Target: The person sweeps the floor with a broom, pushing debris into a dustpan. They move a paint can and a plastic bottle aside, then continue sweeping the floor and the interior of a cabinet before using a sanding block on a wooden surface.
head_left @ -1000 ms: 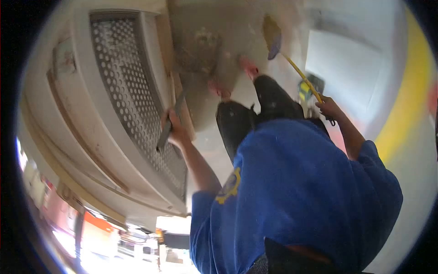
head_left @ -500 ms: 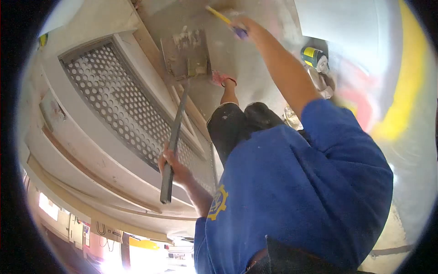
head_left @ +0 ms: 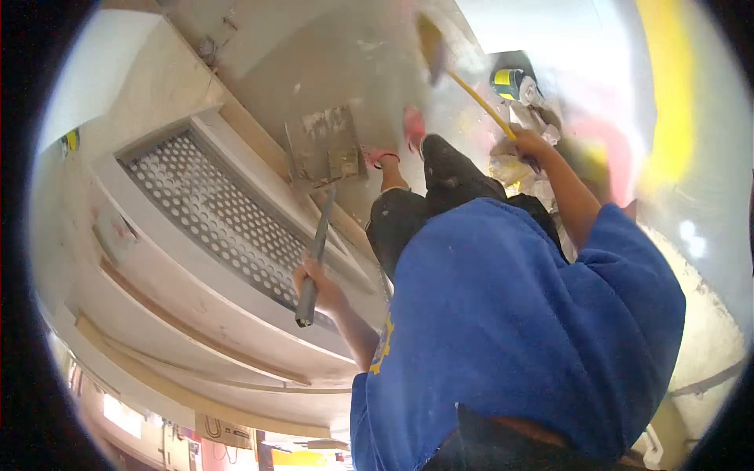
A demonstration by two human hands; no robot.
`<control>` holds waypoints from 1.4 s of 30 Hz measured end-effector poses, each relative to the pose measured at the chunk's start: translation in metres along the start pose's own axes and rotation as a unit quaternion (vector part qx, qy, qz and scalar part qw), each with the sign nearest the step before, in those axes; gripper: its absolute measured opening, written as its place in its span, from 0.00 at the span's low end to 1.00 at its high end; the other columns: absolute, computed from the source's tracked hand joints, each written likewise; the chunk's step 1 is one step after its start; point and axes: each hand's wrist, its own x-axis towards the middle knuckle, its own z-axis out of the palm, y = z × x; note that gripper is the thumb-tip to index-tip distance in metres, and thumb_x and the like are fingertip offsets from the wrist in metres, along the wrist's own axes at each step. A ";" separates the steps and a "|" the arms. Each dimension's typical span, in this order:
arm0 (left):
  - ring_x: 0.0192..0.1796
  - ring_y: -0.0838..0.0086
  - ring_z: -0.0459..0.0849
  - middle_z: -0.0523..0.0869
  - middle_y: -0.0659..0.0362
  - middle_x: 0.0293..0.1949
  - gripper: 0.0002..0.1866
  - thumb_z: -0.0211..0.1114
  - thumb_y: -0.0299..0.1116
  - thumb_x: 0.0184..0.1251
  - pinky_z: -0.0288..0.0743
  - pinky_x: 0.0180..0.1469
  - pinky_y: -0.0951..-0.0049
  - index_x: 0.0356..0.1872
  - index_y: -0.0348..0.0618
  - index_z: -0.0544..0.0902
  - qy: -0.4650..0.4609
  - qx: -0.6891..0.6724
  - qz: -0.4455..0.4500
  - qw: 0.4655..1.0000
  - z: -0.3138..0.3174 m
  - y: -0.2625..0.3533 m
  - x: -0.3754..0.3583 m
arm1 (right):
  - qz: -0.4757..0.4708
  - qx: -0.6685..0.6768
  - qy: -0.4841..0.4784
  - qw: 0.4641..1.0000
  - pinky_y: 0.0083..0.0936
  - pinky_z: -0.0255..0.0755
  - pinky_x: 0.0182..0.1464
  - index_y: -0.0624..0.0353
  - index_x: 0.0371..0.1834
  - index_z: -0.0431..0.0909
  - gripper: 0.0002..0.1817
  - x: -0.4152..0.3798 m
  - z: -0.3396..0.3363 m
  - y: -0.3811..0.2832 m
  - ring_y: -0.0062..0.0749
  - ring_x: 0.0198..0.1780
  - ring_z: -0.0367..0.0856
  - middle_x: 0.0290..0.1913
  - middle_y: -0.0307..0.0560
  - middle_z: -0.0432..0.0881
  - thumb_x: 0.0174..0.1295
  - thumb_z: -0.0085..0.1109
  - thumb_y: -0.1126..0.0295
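Observation:
My left hand (head_left: 312,281) is closed around the grey bar-like handle (head_left: 320,235) of a long-handled dustpan. Its flat, dirty pan (head_left: 318,145) lies at the handle's far end, low by the floor next to my pink shoe (head_left: 378,155); a small square block shows at the pan's near side. Out to the right, my right hand (head_left: 530,147) grips the yellow stick of a broom (head_left: 481,100). The broom's head (head_left: 430,49), blurred by motion, is over the floor beyond my feet.
On my left stands a pale frame with a perforated metal panel (head_left: 212,212) and curved ledges. To the right, a container with a green and yellow label (head_left: 514,85) lies beside crumpled rags or bags (head_left: 542,118). Pale sheets with yellow and pink paint (head_left: 664,102) line the far right.
My right hand has come back toward my body and to the right, and the broom's head now shows. The dustpan appears a little lower in view, still held by my left hand.

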 end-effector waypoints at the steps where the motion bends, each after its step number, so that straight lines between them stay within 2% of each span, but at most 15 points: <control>1: 0.36 0.67 0.81 0.81 0.47 0.35 0.09 0.56 0.31 0.66 0.77 0.33 0.73 0.31 0.34 0.73 -0.003 -0.004 -0.009 1.000 0.001 -0.002 0.002 | 0.057 0.053 -0.036 0.996 0.38 0.70 0.28 0.56 0.42 0.72 0.16 -0.006 0.015 0.038 0.40 0.25 0.78 0.25 0.54 0.78 0.52 0.55 0.61; 5: 0.39 0.67 0.82 0.81 0.47 0.35 0.11 0.55 0.33 0.67 0.79 0.34 0.75 0.31 0.32 0.72 -0.016 -0.011 0.007 1.000 0.021 -0.011 0.012 | 0.231 0.386 -0.103 0.887 0.37 0.69 0.18 0.59 0.22 0.74 0.09 0.079 0.070 0.172 0.40 0.17 0.76 0.18 0.52 0.76 0.49 0.54 0.64; 7: 0.40 0.67 0.82 0.81 0.48 0.34 0.11 0.55 0.32 0.67 0.79 0.34 0.74 0.31 0.33 0.72 -0.016 -0.011 -0.011 1.000 0.039 -0.011 0.019 | 0.170 0.531 0.074 0.827 0.34 0.65 0.12 0.58 0.17 0.73 0.09 0.100 0.018 0.100 0.37 0.13 0.72 0.15 0.48 0.74 0.47 0.54 0.66; 13: 0.39 0.68 0.81 0.80 0.51 0.31 0.11 0.56 0.33 0.67 0.75 0.33 0.74 0.31 0.32 0.73 -0.012 -0.001 -0.008 1.000 0.103 -0.007 0.042 | 0.033 0.697 -0.066 0.713 0.23 0.58 0.16 0.52 0.21 0.72 0.08 0.247 -0.077 -0.099 0.22 0.16 0.64 0.17 0.35 0.68 0.53 0.55 0.63; 15: 0.35 0.70 0.80 0.80 0.53 0.28 0.12 0.57 0.34 0.66 0.73 0.32 0.75 0.29 0.33 0.74 -0.028 0.031 0.017 0.999 0.115 0.017 0.051 | -0.266 0.528 0.024 0.806 0.29 0.64 0.19 0.53 0.25 0.75 0.08 0.294 -0.069 -0.135 0.28 0.18 0.69 0.20 0.41 0.73 0.47 0.59 0.62; 16: 0.33 0.72 0.79 0.79 0.54 0.26 0.13 0.57 0.34 0.66 0.71 0.31 0.75 0.28 0.33 0.75 -0.041 0.051 0.030 0.997 0.125 0.035 0.059 | -0.443 0.475 0.111 0.752 0.31 0.66 0.21 0.54 0.24 0.75 0.09 0.313 -0.068 -0.156 0.30 0.18 0.70 0.20 0.43 0.74 0.46 0.59 0.62; 18: 0.29 0.74 0.76 0.78 0.57 0.24 0.14 0.59 0.35 0.65 0.70 0.30 0.75 0.26 0.34 0.76 -0.043 0.051 0.032 0.997 0.154 0.062 0.079 | -0.473 0.274 0.095 0.832 0.35 0.68 0.24 0.55 0.23 0.76 0.09 0.352 -0.100 -0.195 0.33 0.19 0.72 0.21 0.44 0.77 0.43 0.60 0.63; 20: 0.26 0.75 0.73 0.77 0.58 0.22 0.15 0.60 0.37 0.64 0.68 0.29 0.75 0.24 0.34 0.77 -0.028 0.028 0.006 0.999 0.170 0.074 0.095 | -0.184 0.093 -0.071 0.976 0.36 0.69 0.26 0.57 0.23 0.78 0.09 0.368 -0.129 -0.213 0.38 0.20 0.75 0.22 0.46 0.79 0.43 0.59 0.64; 23: 0.26 0.75 0.73 0.77 0.59 0.22 0.16 0.62 0.38 0.62 0.68 0.28 0.75 0.24 0.34 0.78 0.020 0.092 -0.020 0.995 0.197 0.094 0.120 | 0.047 0.119 -0.146 0.981 0.41 0.72 0.28 0.66 0.25 0.79 0.13 0.368 -0.161 -0.176 0.49 0.25 0.80 0.27 0.62 0.80 0.50 0.51 0.65; 25: 0.26 0.75 0.73 0.76 0.59 0.21 0.16 0.62 0.38 0.62 0.67 0.27 0.74 0.24 0.34 0.78 0.008 0.136 -0.007 0.991 0.205 0.088 0.142 | -0.234 -0.142 -0.065 0.960 0.35 0.73 0.32 0.58 0.32 0.82 0.12 0.353 -0.167 -0.125 0.42 0.25 0.79 0.24 0.53 0.81 0.43 0.55 0.71; 29: 0.26 0.75 0.73 0.77 0.58 0.21 0.15 0.62 0.38 0.62 0.68 0.26 0.73 0.27 0.33 0.78 0.000 0.129 -0.001 0.992 0.234 0.096 0.169 | -0.055 0.068 0.055 0.995 0.42 0.71 0.42 0.62 0.40 0.76 0.17 0.223 -0.303 -0.088 0.51 0.38 0.79 0.33 0.63 0.79 0.48 0.51 0.66; 33: 0.26 0.74 0.74 0.78 0.56 0.25 0.16 0.61 0.40 0.62 0.68 0.24 0.73 0.32 0.32 0.78 0.033 0.091 -0.017 0.995 0.254 0.073 0.191 | -0.211 -0.302 0.005 0.930 0.36 0.74 0.28 0.66 0.22 0.79 0.10 0.319 -0.350 -0.072 0.40 0.24 0.80 0.20 0.53 0.79 0.47 0.54 0.69; 36: 0.26 0.73 0.74 0.78 0.55 0.27 0.18 0.60 0.41 0.63 0.67 0.23 0.74 0.35 0.31 0.78 0.012 0.085 -0.018 0.996 0.265 0.075 0.198 | -0.042 0.192 0.037 0.980 0.32 0.64 0.15 0.67 0.21 0.79 0.08 0.439 -0.301 -0.097 0.33 0.09 0.69 0.13 0.55 0.74 0.41 0.51 0.75; 38: 0.26 0.74 0.73 0.77 0.55 0.28 0.19 0.59 0.42 0.63 0.66 0.22 0.75 0.36 0.31 0.78 -0.024 0.062 -0.034 0.997 0.267 0.069 0.201 | -0.237 -0.102 -0.097 0.961 0.31 0.64 0.16 0.63 0.13 0.78 0.06 0.466 -0.291 -0.145 0.33 0.11 0.71 0.16 0.53 0.77 0.41 0.57 0.72; 42: 0.28 0.74 0.71 0.75 0.58 0.28 0.19 0.58 0.43 0.63 0.66 0.27 0.75 0.40 0.33 0.77 -0.079 0.098 -0.116 0.985 0.270 0.076 0.204 | -0.156 -0.061 -0.116 0.979 0.34 0.70 0.22 0.60 0.12 0.79 0.08 0.371 -0.330 -0.230 0.40 0.17 0.76 0.20 0.55 0.79 0.40 0.61 0.67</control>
